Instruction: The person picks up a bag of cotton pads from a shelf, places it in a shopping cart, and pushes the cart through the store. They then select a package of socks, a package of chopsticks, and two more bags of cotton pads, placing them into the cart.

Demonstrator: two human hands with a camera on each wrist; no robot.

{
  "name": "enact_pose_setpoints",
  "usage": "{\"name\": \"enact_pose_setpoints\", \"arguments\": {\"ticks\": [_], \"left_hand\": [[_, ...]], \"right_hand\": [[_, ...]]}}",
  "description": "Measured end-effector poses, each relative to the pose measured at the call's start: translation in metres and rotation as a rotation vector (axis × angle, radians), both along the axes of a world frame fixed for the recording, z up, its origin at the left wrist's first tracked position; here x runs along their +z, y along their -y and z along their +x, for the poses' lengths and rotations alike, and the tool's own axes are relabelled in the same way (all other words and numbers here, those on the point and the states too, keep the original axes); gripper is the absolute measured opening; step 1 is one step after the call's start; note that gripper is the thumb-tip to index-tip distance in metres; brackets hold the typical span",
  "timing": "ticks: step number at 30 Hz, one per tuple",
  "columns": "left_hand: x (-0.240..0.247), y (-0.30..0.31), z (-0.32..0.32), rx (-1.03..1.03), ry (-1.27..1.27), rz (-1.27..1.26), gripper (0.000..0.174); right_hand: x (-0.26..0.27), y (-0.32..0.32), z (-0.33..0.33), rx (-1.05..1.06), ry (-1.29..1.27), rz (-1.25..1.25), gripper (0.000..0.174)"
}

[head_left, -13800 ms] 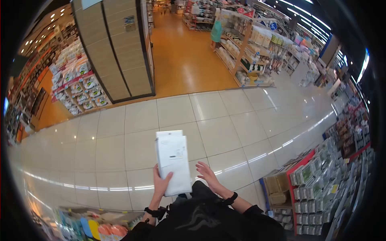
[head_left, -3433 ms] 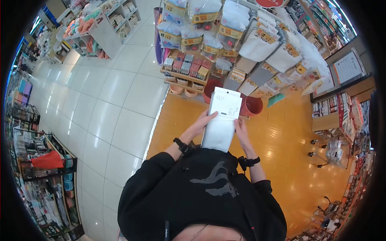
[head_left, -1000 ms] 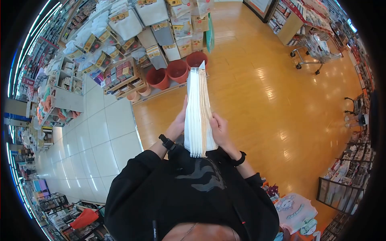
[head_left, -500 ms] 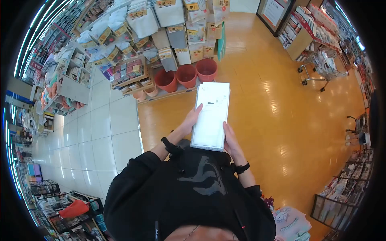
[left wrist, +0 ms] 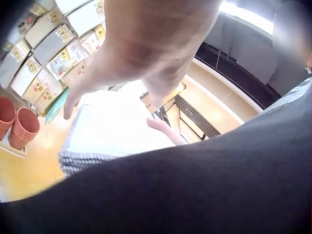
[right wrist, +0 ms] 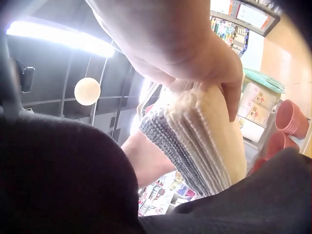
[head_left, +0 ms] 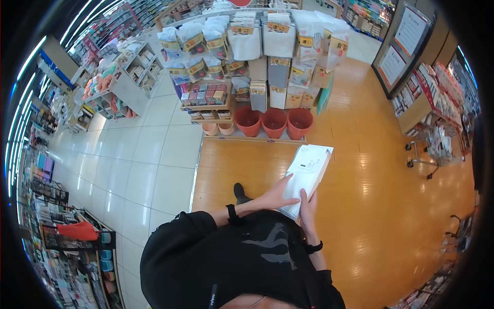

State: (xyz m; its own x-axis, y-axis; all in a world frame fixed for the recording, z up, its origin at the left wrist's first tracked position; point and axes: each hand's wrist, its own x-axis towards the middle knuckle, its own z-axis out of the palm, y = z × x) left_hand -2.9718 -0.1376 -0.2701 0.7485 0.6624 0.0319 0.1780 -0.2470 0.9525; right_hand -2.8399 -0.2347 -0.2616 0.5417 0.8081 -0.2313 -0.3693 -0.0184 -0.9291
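A stack of folded cloths [head_left: 310, 166] with a white printed label is held in front of the body, its far end leaning to the right. My left hand [head_left: 277, 194] grips its left side with the thumb over the top face. From the right my right hand [head_left: 309, 210] holds the near part, its thumb also on top. In the right wrist view the stack's layered edge [right wrist: 195, 141] shows cream, white and grey folds, with my right hand [right wrist: 195, 56] around it. Grey fringed layers [left wrist: 85, 162] show at the near end in the left wrist view.
Ahead stands a display of hanging packaged cloths [head_left: 278, 38], with red pots [head_left: 274, 121] at its foot. A shopping trolley [head_left: 435, 149] stands at the right. Pale tiles [head_left: 139, 170] lie left of the orange floor [head_left: 355, 232]. A black rack [head_left: 82, 242] is at the lower left.
Earliest, my left hand held the stack alone, right hand free. Later both hands held it, and it was turned edge up, then flat. Now it leans right, and the display lies straight ahead.
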Motion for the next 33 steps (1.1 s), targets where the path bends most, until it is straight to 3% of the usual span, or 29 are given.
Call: {"name": "enact_pose_setpoints", "arguments": {"ticks": [2, 6, 8, 12, 14, 17, 20, 30, 33], "left_hand": [[-0.01, 0.003, 0.002, -0.08, -0.15, 0.031, 0.107], [0.0, 0.005, -0.005, -0.106, -0.064, -0.007, 0.11], [0.008, 0.006, -0.011, -0.18, -0.024, -0.246, 0.113], [0.01, 0.006, -0.021, -0.192, 0.081, -0.424, 0.115], [0.008, 0.005, -0.033, -0.243, 0.088, -0.579, 0.105], [0.008, 0.002, -0.052, -0.221, 0.028, -0.562, 0.102], [0.012, 0.011, -0.071, -0.162, -0.022, -0.565, 0.1], [-0.002, -0.006, -0.129, -0.101, 0.087, -0.581, 0.111], [0.003, -0.014, -0.16, -0.072, 0.12, -0.62, 0.102]], "right_hand": [[0.0, 0.001, -0.002, 0.074, -0.053, 0.031, 0.051], [0.008, 0.008, -0.007, 0.173, -0.13, 0.095, 0.065], [0.011, 0.01, -0.008, 0.198, -0.097, 0.09, 0.066], [0.012, 0.015, -0.007, 0.303, -0.055, 0.063, 0.068], [0.002, 0.015, -0.006, 0.333, -0.033, 0.063, 0.068], [-0.022, 0.012, -0.003, 0.366, 0.05, 0.06, 0.066], [-0.008, 0.012, -0.011, 0.53, -0.04, -0.017, 0.063], [0.001, -0.007, -0.065, 0.551, -0.024, -0.022, 0.064], [-0.001, -0.028, -0.1, 0.593, 0.026, 0.005, 0.066]]}}
